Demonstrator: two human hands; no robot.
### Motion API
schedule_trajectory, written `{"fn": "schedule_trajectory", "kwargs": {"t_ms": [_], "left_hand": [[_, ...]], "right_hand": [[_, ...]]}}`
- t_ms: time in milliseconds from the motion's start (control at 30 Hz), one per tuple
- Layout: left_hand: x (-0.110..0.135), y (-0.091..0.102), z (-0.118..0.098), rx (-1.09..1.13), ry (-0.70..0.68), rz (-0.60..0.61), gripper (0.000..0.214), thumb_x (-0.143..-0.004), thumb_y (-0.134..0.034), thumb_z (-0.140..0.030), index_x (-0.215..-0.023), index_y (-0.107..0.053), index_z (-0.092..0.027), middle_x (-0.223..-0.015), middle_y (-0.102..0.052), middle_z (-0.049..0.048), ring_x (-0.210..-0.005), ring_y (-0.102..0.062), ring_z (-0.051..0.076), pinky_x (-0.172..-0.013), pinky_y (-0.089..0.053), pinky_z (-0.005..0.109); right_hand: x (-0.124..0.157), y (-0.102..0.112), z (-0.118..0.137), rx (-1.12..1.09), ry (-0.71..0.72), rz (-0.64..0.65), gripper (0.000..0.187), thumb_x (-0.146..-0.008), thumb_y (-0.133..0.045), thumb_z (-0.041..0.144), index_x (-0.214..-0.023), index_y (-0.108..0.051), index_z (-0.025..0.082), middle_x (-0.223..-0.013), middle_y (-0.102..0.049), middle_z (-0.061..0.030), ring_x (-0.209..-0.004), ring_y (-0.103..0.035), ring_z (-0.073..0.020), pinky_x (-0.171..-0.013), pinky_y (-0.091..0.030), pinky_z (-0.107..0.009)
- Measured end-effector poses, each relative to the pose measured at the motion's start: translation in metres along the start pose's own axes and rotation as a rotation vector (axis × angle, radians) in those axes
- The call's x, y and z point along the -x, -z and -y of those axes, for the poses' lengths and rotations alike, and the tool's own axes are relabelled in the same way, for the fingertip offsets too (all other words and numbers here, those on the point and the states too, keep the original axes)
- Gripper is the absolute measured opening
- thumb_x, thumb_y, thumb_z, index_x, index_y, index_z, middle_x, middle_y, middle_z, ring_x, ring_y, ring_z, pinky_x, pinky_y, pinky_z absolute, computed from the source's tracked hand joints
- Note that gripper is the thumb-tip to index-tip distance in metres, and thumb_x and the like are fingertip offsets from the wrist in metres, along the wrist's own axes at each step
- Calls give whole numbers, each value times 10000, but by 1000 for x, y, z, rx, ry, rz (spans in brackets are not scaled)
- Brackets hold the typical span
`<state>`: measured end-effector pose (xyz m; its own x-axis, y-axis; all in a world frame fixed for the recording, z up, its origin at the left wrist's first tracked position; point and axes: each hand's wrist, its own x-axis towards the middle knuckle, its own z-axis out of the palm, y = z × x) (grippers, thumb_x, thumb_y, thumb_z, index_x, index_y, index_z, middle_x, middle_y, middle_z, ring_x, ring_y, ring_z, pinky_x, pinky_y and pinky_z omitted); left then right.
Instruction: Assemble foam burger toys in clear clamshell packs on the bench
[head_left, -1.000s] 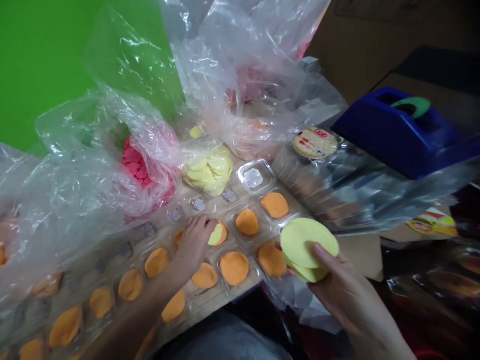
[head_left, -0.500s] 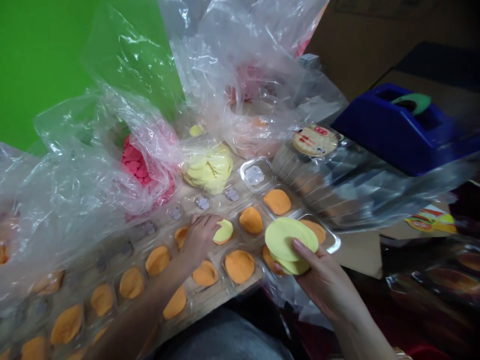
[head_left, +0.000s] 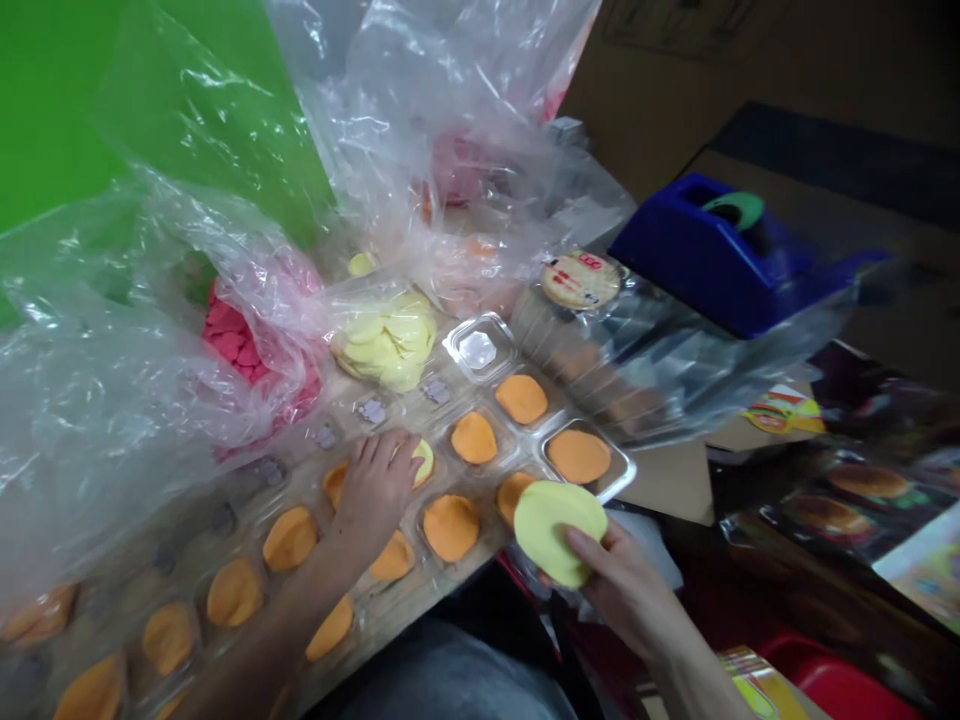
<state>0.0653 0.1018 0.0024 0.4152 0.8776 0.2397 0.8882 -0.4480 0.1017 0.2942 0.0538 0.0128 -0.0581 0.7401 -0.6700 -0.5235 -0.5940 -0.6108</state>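
My left hand [head_left: 379, 475] lies over the clear plastic tray [head_left: 619, 480], its fingers outstretched and touching a pale yellow disc [head_left: 423, 460] in one compartment; part of that disc is hidden under the fingers. In my right hand [head_left: 619, 570], at the tray's near right edge, pale yellow discs [head_left: 555, 525] are pinched with the thumb on top; how many cannot be made out. Soft orange discs [head_left: 450, 527] sit in many of the tray's compartments. Just beyond the tray is a pile of yellow discs [head_left: 390, 340] in a clear bag.
Clear bags [head_left: 420, 120] stand along the back, one with pink pieces [head_left: 236, 335]. A small open clear container [head_left: 480, 348] sits past the tray. At right are a round labelled item [head_left: 583, 280], a blue tape dispenser [head_left: 720, 255], and a red object [head_left: 840, 680].
The view has turned, so the scene sits further left. My left fingers cover more of the yellow disc. The discs in my right hand, fanned out before, now look more closely stacked.
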Motion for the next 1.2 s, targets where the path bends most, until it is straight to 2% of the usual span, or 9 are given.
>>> {"fn": "schedule_trajectory", "kwargs": {"t_ms": [100, 233, 400, 533, 700, 833, 933, 1067, 1200], "left_hand": [[-15, -8, -13, 61, -139, -37, 276, -951, -354, -215, -1109, -553, -106, -1087, -664, 103, -993, -596, 192, -886, -407, 388], [-25, -26, -29, -14, -280, 52, 371, -938, -386, -337, -1044, -607, -59, -1090, -668, 150, -1043, -601, 236, -998, -359, 477], [-27, -29, -32, -55, -266, 110, 425, -920, -408, -379, -1144, -576, -59, -1244, -581, 170, -1172, -525, 272, -1050, -310, 526], [-32, -33, -29, -57, -243, 194, 534, -907, -405, -432, -1231, -511, -21, -1296, -523, 201, -1234, -467, 295, -1059, -295, 523], [-39, -12, -31, 190, -90, 144, 391, -911, -435, -367, -1154, -580, -97, -1214, -602, 168, -1162, -523, 292, -1031, -320, 547], [-33, 33, -45, 606, 48, 158, 352, -905, -451, -358, -1200, -539, -186, -1214, -587, 97, -1144, -522, 208, -967, -442, 365], [-23, 51, -57, 694, 143, 185, 458, -826, -579, -394, -1235, -493, -209, -1176, -572, 94, -1102, -543, 215, -923, -472, 336], [-18, 43, -58, 835, 281, 60, 175, -840, -562, -317, -976, -555, -208, -1036, -599, 68, -1009, -574, 202, -894, -471, 341], [-32, 24, -41, 974, 522, 23, 119, -851, -541, -319, -873, -512, -206, -842, -614, 9, -813, -605, 158, -724, -494, 278]], "right_hand": [[-7, -7, -2, -62, 40, 64, 549, -554, -839, 330, -1054, -660, 190, -782, -727, -62, -656, -656, -209, -521, -540, -295], [0, 3, 3, -75, 33, 109, 694, -553, -836, 358, -1187, -595, 213, -882, -732, -100, -649, -664, -227, -490, -525, -295], [8, 32, 4, -23, 8, 84, 717, -555, -839, 345, -1209, -582, 209, -859, -736, -106, -623, -662, -218, -452, -504, -263], [2, 37, -1, -9, 35, 76, 676, -571, -829, 362, -1183, -599, 191, -813, -738, -93, -580, -646, -193, -460, -508, -261], [8, 21, 6, -8, 9, 74, 454, -584, -827, 339, -976, -676, 169, -817, -735, -81, -607, -652, -188, -489, -526, -266], [17, -3, 15, -140, -45, 168, 402, -669, -748, 449, -967, -680, 188, -926, -725, -87, -754, -672, -219, -565, -549, -289], [12, -23, 15, -183, -33, 214, 366, -720, -703, 455, -996, -676, 216, -988, -717, -68, -868, -664, -226, -669, -558, -308], [3, -36, 10, -186, 25, 163, 326, -735, -713, 354, -1025, -661, 214, -996, -720, -48, -911, -660, -227, -722, -562, -319], [-2, -26, 10, -232, 24, -17, 353, -704, -735, 314, -1013, -647, 170, -942, -734, -75, -834, -686, -262, -573, -582, -320]]}}
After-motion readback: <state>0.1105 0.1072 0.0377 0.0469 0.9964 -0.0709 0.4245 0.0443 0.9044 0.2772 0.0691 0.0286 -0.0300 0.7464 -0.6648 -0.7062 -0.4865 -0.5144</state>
